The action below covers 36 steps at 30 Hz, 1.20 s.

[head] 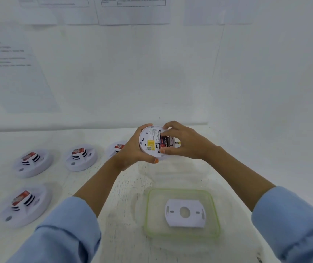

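Note:
My left hand (133,150) grips a round white smoke detector (151,141) from the left, back side tilted toward me, above the table. Its open compartment shows red and black batteries (163,141) beside a yellow label. My right hand (184,142) reaches over from the right, and its fingers and thumb pinch the batteries in the compartment. A white mounting plate (185,213) with a round centre hole lies in a clear container with a green rim (148,209), near me and below my hands.
Several white smoke detectors lie face up on the left of the white table: two at the back (33,162) (80,157), one nearer me (24,205), another (116,148) partly hidden behind my left wrist. Printed sheets hang on the white wall behind.

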Each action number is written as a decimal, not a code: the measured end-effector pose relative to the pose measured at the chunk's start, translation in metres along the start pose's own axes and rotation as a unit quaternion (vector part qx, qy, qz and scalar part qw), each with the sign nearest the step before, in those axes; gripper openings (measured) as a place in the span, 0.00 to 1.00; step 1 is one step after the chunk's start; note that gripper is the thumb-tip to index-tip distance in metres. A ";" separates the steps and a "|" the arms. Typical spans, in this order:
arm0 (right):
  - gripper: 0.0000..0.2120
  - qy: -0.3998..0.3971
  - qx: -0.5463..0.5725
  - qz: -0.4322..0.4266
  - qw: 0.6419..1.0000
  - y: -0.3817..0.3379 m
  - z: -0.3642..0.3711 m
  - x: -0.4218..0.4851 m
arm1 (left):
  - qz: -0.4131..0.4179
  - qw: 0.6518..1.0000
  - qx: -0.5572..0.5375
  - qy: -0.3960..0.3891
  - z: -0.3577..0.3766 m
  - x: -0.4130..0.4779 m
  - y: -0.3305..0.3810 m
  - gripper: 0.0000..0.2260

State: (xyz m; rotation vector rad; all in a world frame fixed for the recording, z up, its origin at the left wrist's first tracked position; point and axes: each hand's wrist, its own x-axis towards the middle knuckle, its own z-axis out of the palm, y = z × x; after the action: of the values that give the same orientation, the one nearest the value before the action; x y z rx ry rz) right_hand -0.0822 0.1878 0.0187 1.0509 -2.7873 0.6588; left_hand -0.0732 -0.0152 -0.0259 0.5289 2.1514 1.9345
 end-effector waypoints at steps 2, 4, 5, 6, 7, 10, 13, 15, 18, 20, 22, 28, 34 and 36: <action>0.25 0.006 0.024 0.010 1.000 0.001 0.000 0.000 | 0.002 1.000 0.005 -0.006 -0.001 -0.001 0.001 0.46; 0.22 0.016 0.039 0.012 0.999 0.000 -0.001 0.001 | 0.002 1.000 0.011 -0.009 -0.002 -0.001 0.002 0.46; 0.21 0.020 0.051 0.017 0.998 -0.001 -0.001 0.002 | 0.003 1.000 0.015 -0.008 -0.002 -0.002 0.002 0.45; 0.21 0.024 0.068 0.026 0.997 -0.001 0.000 0.002 | 0.005 1.000 0.019 -0.007 -0.001 -0.002 0.002 0.45; 0.20 0.028 0.091 0.037 0.995 -0.002 0.000 0.003 | 0.007 1.000 0.021 -0.006 -0.001 -0.002 0.002 0.45; 0.20 0.047 0.149 0.061 0.986 0.000 0.003 0.006 | 0.013 1.000 0.014 -0.006 -0.001 -0.003 0.004 0.47; 0.18 0.087 0.209 0.078 0.971 0.002 0.002 0.007 | 0.014 1.000 -0.002 -0.006 -0.003 -0.002 0.007 0.48; 0.16 0.129 0.270 0.105 0.948 0.003 -0.002 0.007 | 0.013 1.000 -0.005 -0.001 -0.006 -0.004 0.009 0.48; 0.16 0.154 0.308 0.171 0.923 0.010 -0.009 0.006 | 0.022 0.999 0.024 0.029 -0.012 -0.007 0.010 0.46; 0.18 0.075 0.250 0.211 0.942 0.014 -0.009 0.003 | 0.028 0.998 0.034 0.046 -0.015 -0.010 0.012 0.45; 0.19 -0.035 0.155 0.223 0.962 0.014 -0.001 0.001 | 0.031 0.997 0.039 0.055 -0.016 -0.011 0.014 0.44; 0.27 -0.135 -0.003 0.188 0.973 -0.004 0.033 0.011 | 0.038 0.997 0.045 0.059 -0.013 -0.010 0.020 0.45; 0.24 -0.191 0.075 0.202 0.958 -0.008 0.046 0.015 | 0.034 0.996 0.060 0.057 -0.014 -0.011 0.019 0.45; 0.19 -0.144 0.126 0.216 0.957 -0.002 0.037 0.013 | 0.031 0.996 0.064 0.059 -0.016 -0.013 0.017 0.46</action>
State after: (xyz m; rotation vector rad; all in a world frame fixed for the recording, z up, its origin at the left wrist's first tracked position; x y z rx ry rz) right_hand -0.0885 0.1623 -0.0109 0.6019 -3.2986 1.0036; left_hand -0.0655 -0.0333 -0.0078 0.5214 2.3711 1.9136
